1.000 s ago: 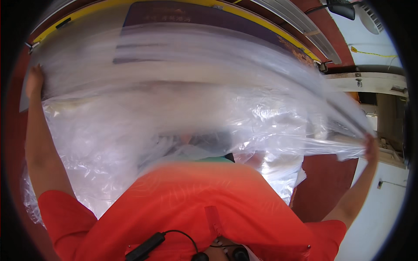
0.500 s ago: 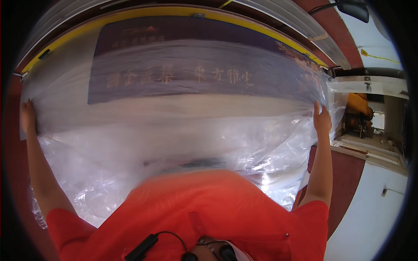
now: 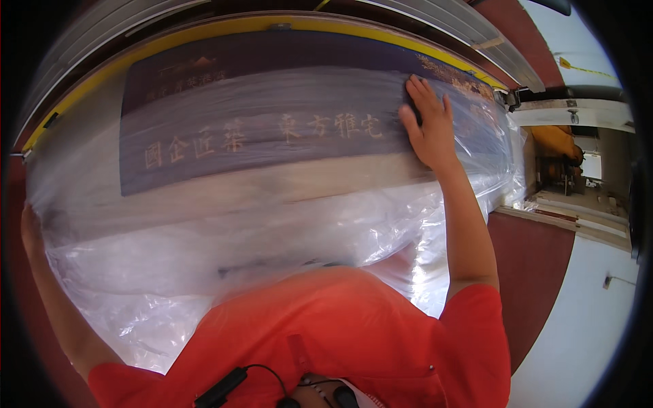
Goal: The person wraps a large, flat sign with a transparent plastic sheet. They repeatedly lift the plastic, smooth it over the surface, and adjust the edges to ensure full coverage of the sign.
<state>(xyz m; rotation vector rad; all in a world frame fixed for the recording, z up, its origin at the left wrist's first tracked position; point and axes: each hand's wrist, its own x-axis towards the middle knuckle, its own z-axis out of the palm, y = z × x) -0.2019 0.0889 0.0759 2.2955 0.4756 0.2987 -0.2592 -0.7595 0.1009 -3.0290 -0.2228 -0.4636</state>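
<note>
The right hand point(image 3: 427, 122) lies flat, fingers spread, its grip pressing the clear plastic sheet point(image 3: 272, 224) onto the dark blue banner point(image 3: 272, 129) near its right end. The left hand point(image 3: 30, 231) holds the sheet's left edge; its grip I cannot tell. The sheet drapes over the banner and down to the person's orange shirt point(image 3: 326, 333).

Long dark blue banner sign point(image 3: 272, 129) with gold lettering, under clear plastic wrap point(image 3: 224, 238), yellow-edged
</note>
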